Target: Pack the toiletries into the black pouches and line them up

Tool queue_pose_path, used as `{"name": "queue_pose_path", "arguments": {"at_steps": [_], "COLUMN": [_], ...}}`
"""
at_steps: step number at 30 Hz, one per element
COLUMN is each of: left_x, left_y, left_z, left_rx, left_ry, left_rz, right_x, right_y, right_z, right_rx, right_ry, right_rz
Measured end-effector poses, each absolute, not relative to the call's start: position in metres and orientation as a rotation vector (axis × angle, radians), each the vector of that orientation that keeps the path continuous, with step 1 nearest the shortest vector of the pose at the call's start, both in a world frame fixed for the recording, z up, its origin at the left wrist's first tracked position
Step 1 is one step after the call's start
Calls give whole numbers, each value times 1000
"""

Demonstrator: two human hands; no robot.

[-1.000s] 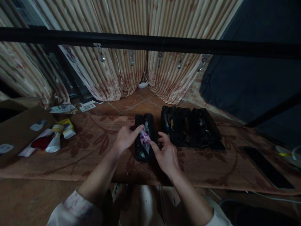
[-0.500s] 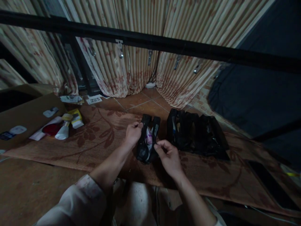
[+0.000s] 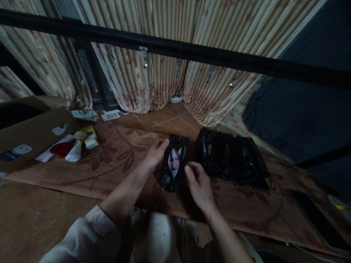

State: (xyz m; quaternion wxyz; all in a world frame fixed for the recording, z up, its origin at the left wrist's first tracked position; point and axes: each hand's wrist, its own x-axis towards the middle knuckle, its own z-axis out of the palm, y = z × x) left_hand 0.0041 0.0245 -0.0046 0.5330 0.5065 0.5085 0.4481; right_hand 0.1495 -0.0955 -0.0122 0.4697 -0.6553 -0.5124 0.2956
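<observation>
A small black pouch [image 3: 166, 179] sits between my hands on the patterned mat, its top spread apart. Inside it shows a pink and purple tube-like item [image 3: 175, 160] among pale, crumpled-looking contents. My left hand [image 3: 157, 153] pinches the pouch's left rim near its far end. On the other side, the curled thumb and fingers of my right hand [image 3: 199, 182] are at the right rim. A larger black bag with several sections [image 3: 233, 157] stands just to the right, with items inside too dark to name.
A cardboard box [image 3: 35, 135] stands at the left. Beside it lie a white bottle [image 3: 74, 151], a red item [image 3: 59, 149] and a yellow-and-white pack [image 3: 90, 137]. A dark flat panel [image 3: 318, 219] lies at right. A black bar [image 3: 175, 45] with metal clips crosses ahead, before striped curtains.
The pouch's sides have moved wider apart, showing more of the pink and purple item. My right hand has shifted slightly right along with the rim.
</observation>
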Motion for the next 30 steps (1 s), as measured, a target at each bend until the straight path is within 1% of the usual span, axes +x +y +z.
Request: {"name": "queue_pose_path", "arguments": {"at_steps": [3, 6, 10, 13, 16, 18, 24, 27, 30], "left_x": [8, 8, 0, -5, -4, -2, -1, -2, -2], "left_y": [19, 18, 25, 30, 30, 28, 24, 23, 23], "left_z": [-5, -7, -7, -7, -8, -9, -6, -5, -5], "left_rx": [1195, 1313, 1547, 1559, 1432, 1283, 772, 627, 592], "left_ry": [1102, 1173, 1437, 1440, 1351, 1272, 1028, 1016, 1035], "left_rz": [989, 905, 841, 910, 974, 1001, 985, 903, 887], "right_x": [143, 138, 136, 134, 132, 129, 118, 113, 109], "right_y": [-96, -93, -90, -92, -94, -94, -89, -86, -86], "right_z": [-13, -14, -15, -14, -10, -5, 2, 1, -2], "right_rx": [-1619, -1616, -1616, -1560, -1448, -1410, -1593, -1605, -1569], "right_ry": [-1338, -1370, -1289, -1234, -1286, -1404, -1793, -1833, -1735], "right_rz": [804, 818, 779, 643, 433, 363, 219, 258, 423]}}
